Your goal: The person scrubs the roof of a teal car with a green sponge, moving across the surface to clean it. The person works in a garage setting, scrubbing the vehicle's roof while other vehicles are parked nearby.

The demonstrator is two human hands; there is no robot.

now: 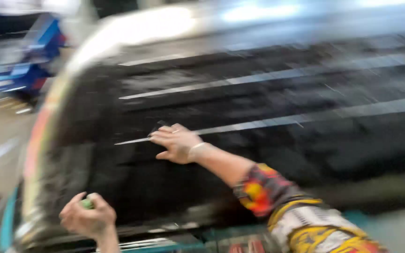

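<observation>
I see a glossy black panel (258, 140), smooth, with bright sheen toward twelve o'clock. My right sleeve (305, 215) at five o'clock looks like patterned woven cloth, matt; blur hides finer texture.

Dark glass panel (258, 131): showing black, crossed by pale silver-grey stripes running left to right. Its left edge is glowing orange, yellow and teal. Sleeve (301, 211) on the near right arm: displaying a red, yellow, black and white pattern. Small object (87, 203) in the near-left fist: showing green. Far-left equipment (24, 61): appearing blue.
</observation>
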